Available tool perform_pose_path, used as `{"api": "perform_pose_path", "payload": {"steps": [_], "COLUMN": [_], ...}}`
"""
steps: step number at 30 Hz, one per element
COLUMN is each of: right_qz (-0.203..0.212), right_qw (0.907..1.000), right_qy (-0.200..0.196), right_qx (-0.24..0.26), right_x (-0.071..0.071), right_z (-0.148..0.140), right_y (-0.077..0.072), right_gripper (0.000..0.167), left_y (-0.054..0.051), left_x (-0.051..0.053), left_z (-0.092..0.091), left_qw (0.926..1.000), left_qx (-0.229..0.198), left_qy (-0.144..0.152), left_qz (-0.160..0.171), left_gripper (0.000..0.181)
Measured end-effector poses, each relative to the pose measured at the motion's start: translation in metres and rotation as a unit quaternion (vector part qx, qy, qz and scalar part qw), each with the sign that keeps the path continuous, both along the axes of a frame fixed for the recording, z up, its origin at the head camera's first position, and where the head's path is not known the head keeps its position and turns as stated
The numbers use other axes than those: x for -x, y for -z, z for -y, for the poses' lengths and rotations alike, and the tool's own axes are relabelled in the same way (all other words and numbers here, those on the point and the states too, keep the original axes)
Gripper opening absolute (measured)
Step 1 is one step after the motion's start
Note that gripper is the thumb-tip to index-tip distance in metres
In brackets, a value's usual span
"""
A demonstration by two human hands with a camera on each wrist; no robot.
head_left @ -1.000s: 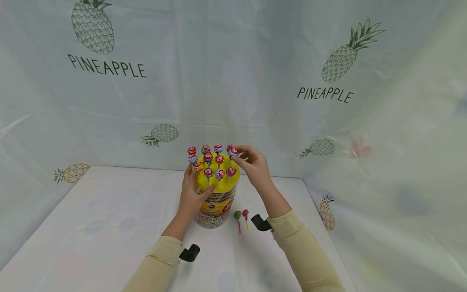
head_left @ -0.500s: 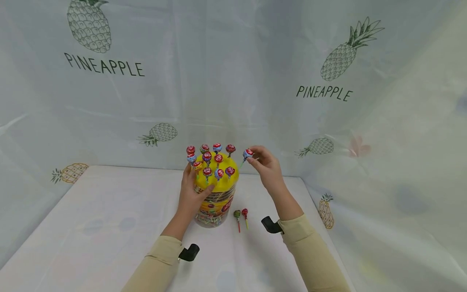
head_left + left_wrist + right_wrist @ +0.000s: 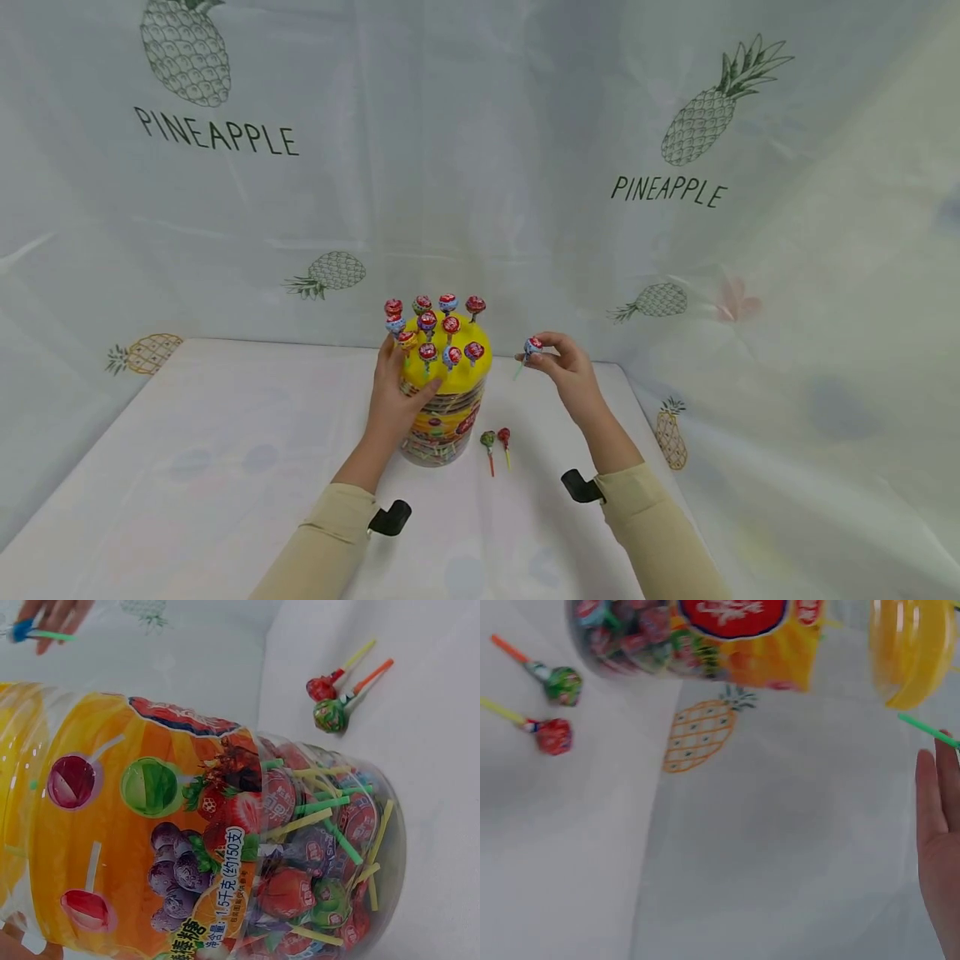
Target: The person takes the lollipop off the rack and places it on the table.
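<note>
A clear candy jar [image 3: 438,429] with a yellow-orange label stands upright on the table, full of wrapped lollipops. Several lollipops stick up from its domed yellow lid [image 3: 453,385]. My left hand [image 3: 392,407] grips the lid's left side, thumb at the front; its far fingers are partly hidden behind the lid. Right of the jar and apart from it, my right hand [image 3: 573,382] pinches a blue-and-red lollipop [image 3: 532,346], whose green stick [image 3: 928,730] points down and left. In the left wrist view the jar's label [image 3: 112,810] shows printed fruit.
A green lollipop [image 3: 488,438] with an orange stick and a red lollipop [image 3: 504,436] with a yellow stick lie on the white tabletop [image 3: 247,492], right of the jar. A pale curtain [image 3: 480,150] printed with pineapples hangs behind and along the sides.
My right hand has drawn the blue-and-red lollipop off the lid's right edge, then moved right and lower with it. The left hand stays on the lid.
</note>
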State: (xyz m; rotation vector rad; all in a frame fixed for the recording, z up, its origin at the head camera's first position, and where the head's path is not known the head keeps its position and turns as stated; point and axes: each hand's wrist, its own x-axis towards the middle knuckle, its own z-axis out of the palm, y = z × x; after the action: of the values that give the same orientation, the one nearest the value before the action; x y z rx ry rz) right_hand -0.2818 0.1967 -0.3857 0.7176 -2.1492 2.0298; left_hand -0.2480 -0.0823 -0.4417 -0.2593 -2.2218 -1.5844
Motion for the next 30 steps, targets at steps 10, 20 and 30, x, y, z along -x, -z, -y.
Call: {"api": "perform_pose_path", "payload": {"steps": [10, 20, 30], "right_qz": [0.115, 0.161, 0.176], "right_qw": [0.993, 0.9854, 0.9836], "right_qy": [0.014, 0.031, 0.017], "right_qx": [-0.025, -0.045, -0.036], "right_x": [0.003, 0.007, 0.008], "right_z": [-0.02, -0.029, -0.033], "right_y": [0.047, 0.085, 0.118], "right_gripper": [0.031, 0.033, 0.035], "left_y": [0.001, 0.003, 0.003], "left_x": [0.0, 0.002, 0.002], "left_z": [-0.001, -0.001, 0.0], "left_qw": [0.9999, 1.0, 0.9999], "left_qx": [0.005, 0.007, 0.008], "left_qy": [-0.003, -0.005, -0.004], "left_qz": [0.009, 0.004, 0.006], "left_gripper": [0.084, 0.083, 0.085]}}
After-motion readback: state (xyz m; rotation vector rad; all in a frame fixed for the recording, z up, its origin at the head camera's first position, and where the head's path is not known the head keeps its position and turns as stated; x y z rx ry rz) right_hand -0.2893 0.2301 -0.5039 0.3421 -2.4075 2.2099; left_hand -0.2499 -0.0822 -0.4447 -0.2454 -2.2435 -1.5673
